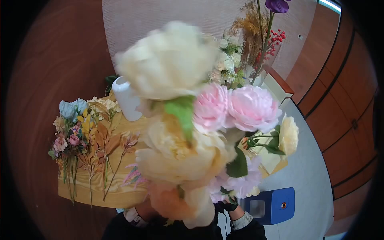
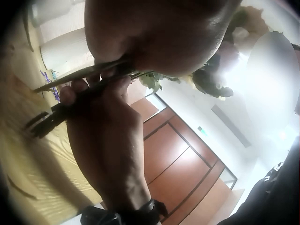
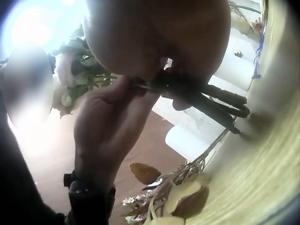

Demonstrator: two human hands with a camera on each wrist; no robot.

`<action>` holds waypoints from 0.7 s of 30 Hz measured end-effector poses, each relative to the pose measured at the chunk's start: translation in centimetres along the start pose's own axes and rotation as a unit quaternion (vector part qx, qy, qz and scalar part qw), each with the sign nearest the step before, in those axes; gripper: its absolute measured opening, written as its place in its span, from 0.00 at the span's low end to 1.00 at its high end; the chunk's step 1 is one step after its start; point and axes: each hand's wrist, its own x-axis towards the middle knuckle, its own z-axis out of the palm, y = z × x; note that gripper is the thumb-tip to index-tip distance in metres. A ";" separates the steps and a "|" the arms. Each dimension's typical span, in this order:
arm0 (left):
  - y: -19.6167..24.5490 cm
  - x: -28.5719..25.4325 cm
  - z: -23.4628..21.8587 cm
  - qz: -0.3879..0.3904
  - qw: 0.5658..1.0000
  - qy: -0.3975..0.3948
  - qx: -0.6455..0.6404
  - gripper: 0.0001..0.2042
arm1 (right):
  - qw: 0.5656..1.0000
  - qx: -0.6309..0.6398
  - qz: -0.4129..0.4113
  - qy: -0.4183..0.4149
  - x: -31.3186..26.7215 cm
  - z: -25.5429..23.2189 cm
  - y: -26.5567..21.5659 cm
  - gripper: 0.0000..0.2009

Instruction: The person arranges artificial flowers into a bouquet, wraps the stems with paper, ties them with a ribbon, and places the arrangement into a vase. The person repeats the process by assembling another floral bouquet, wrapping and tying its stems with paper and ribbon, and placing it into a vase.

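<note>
A large bouquet fills the middle of the head view: a cream bloom (image 1: 166,60) on top, pink peonies (image 1: 254,108), a pale yellow bloom (image 1: 180,152) and an orange one (image 1: 172,200) lower down. Its blooms hide most of both hands there. In the left wrist view, my left hand (image 2: 159,37) grips the bundled green stems (image 2: 51,119), and my right hand (image 2: 110,126) has its fingers curled round them beside it. The right wrist view shows my right hand (image 3: 159,37) and my left hand (image 3: 112,122) together on the stems (image 3: 211,108), whose cut ends stand close above the table.
Loose flowers and dried stems (image 1: 92,140) lie on the wooden table (image 1: 132,196) at the left. A white ribbed vase (image 1: 127,100) stands at its back. Behind the bouquet are more flowers and red berries (image 1: 276,38). A blue stool (image 1: 280,206) stands on the floor at the right.
</note>
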 end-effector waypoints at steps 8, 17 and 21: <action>-0.3 -2.7 1.3 0.002 0.997 0.044 -0.063 0.17 | 0.999 -0.026 0.019 -0.010 -2.1 -0.8 0.3 0.16; 1.2 -1.0 4.0 0.024 0.982 0.100 -0.156 0.18 | 0.996 -0.081 0.025 -0.021 -2.7 -7.0 -1.9 0.15; -1.6 -2.3 6.7 -0.115 0.963 -0.059 -0.236 0.27 | 0.994 -0.099 0.036 -0.022 1.1 -0.1 -1.6 0.15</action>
